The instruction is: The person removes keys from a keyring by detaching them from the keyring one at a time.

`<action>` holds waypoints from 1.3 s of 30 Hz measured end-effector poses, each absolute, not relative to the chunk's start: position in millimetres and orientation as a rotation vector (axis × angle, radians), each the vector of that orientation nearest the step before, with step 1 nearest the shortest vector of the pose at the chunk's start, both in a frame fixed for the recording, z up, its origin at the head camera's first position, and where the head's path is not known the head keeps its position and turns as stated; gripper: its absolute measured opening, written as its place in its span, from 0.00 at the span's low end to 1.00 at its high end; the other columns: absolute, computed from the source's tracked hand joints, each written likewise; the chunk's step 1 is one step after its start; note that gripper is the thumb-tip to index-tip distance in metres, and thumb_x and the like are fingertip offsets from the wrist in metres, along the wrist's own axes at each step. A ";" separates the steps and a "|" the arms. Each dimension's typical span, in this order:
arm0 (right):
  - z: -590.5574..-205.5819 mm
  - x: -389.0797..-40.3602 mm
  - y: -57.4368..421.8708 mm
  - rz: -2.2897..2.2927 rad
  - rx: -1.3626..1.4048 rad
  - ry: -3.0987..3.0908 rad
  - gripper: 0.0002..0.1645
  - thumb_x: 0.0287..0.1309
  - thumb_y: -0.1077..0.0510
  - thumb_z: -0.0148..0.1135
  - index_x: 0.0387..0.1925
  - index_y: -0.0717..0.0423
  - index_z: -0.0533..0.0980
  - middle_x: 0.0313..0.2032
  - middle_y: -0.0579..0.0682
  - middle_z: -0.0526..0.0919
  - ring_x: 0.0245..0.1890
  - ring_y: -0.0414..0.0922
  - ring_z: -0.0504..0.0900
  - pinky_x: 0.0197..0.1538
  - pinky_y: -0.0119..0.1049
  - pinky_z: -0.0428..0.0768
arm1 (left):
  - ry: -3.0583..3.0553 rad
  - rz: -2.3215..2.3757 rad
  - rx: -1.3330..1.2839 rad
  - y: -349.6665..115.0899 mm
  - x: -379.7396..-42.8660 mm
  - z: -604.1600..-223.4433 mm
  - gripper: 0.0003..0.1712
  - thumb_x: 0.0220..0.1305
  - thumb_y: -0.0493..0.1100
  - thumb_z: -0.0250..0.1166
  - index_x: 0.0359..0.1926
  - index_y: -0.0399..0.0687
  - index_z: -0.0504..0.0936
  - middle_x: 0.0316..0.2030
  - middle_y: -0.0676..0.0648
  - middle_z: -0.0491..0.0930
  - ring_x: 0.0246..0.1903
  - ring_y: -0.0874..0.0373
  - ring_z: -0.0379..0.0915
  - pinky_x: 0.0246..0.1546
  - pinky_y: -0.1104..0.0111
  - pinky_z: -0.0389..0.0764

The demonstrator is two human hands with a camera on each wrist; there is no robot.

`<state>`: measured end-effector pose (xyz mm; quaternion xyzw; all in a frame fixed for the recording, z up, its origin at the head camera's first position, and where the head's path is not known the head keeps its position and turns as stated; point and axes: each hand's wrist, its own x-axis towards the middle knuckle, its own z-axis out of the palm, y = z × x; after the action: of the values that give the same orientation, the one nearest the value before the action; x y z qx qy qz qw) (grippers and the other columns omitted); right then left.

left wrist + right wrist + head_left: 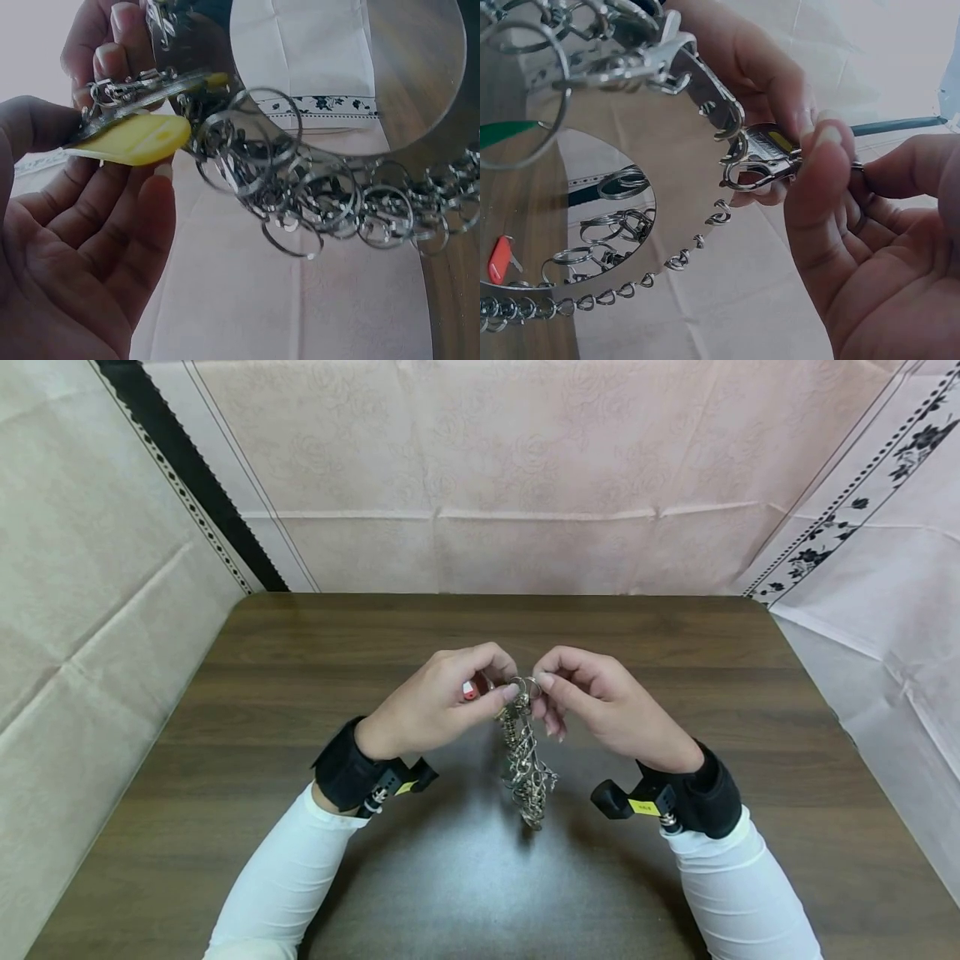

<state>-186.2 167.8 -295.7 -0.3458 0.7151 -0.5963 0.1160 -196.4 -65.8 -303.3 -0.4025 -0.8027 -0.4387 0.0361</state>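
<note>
A bunch of metal key rings with clasps [528, 777] hangs between both hands over the table's middle. My left hand [442, 697] pinches its upper end. A small red tag [469, 691] with a white patch shows between that hand's thumb and fingers. In the left wrist view a yellow key tag [135, 141] lies between the fingers, beside many linked rings [337, 206]. My right hand [600, 702] pinches a ring at the bunch's top. In the right wrist view its fingertips meet beside a metal clasp [757, 176]. A large flat metal ring [686, 187] carries small links along its edge.
The wooden table [225, 777] has its far edge against a pale patterned cloth [525, 468]. Similar cloth hangs at both sides. Green [510, 133] and red tags [500, 260] show at the left of the right wrist view.
</note>
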 end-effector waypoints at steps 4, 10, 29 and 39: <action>-295.6 -185.7 166.4 -1.735 -1.000 2.108 0.09 0.76 0.63 0.48 0.38 0.64 0.72 0.28 0.52 0.79 0.23 0.47 0.76 0.28 0.37 0.80 | -2.461 -1.341 -1.209 -64.7 -194.9 -303.1 0.02 0.72 0.36 0.59 0.41 0.42 0.78 0.32 0.51 0.81 0.32 0.64 0.76 0.36 0.70 0.80; -294.0 -184.8 164.2 -1.683 -0.973 2.160 0.09 0.76 0.64 0.48 0.38 0.63 0.72 0.29 0.54 0.79 0.23 0.47 0.77 0.28 0.37 0.81 | -2.462 -1.322 -1.149 -62.4 -191.3 -301.1 0.05 0.74 0.37 0.55 0.39 0.44 0.76 0.26 0.52 0.75 0.26 0.64 0.70 0.28 0.69 0.73; -296.1 -184.2 161.9 -1.652 -1.000 2.179 0.08 0.76 0.65 0.48 0.37 0.63 0.72 0.28 0.55 0.78 0.22 0.46 0.77 0.27 0.37 0.80 | -2.484 -1.172 -1.132 -59.3 -183.7 -296.7 0.03 0.74 0.36 0.55 0.38 0.42 0.72 0.27 0.51 0.72 0.25 0.64 0.65 0.26 0.72 0.67; -297.5 -184.4 160.7 -1.636 -1.009 2.178 0.09 0.75 0.66 0.49 0.36 0.63 0.73 0.28 0.62 0.78 0.21 0.46 0.76 0.27 0.37 0.80 | -2.474 -1.169 -1.140 -57.3 -177.5 -295.3 0.04 0.73 0.36 0.56 0.37 0.44 0.72 0.25 0.53 0.69 0.24 0.65 0.62 0.24 0.73 0.64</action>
<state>-184.4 160.7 -297.5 -0.3451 0.7445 -0.5593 0.1181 -177.5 -57.3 -295.3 -0.3829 -0.8315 -0.3927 0.0885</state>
